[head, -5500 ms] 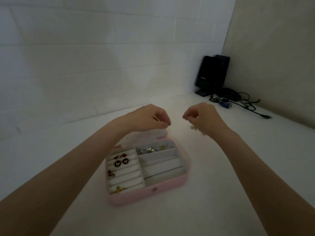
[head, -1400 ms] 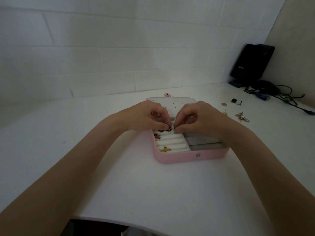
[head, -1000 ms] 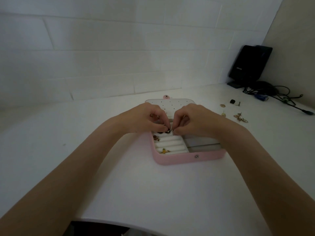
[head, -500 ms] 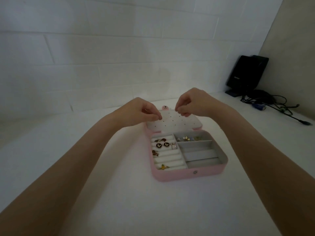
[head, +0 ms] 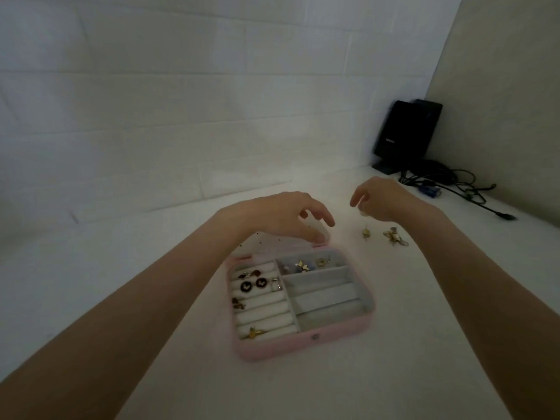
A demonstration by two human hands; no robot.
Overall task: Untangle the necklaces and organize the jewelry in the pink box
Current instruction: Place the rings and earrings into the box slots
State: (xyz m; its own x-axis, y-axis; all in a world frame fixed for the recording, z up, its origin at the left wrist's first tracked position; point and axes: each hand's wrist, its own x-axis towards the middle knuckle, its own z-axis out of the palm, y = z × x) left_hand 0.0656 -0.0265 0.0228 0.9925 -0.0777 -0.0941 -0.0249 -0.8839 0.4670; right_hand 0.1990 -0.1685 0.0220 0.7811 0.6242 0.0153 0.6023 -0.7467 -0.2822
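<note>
Risk no. 1 as I see it: small gold pieces (head: 394, 236) lying loose on the table (head: 151, 374), at about 1 o'clock from the box (head: 303, 344) and well apart from it. They look light & spiky; a careless swipe could scatter them toward the cables (head: 448, 183) at 2 o'clock.

R hand (head: 385, 198) hovers just above those pieces, fingers curled, thumb & forefinger seemingly pinching a tiny gold item (head: 362, 213). Too small to be sure what it is. If that pinch slips, the item drops among the others.

L hand (head: 285, 213) hangs over the lid (head: 260, 245), fingers loosely spread, holding nothing. It could bump the lid & jolt the earrings (head: 253, 283) off the rolls.

Box sits open, centre of table; top right compartment holds charms (head: 303, 265), lower ones look bare. No chain visible to me. Dim light adds to the chance of a mis-grab.
</note>
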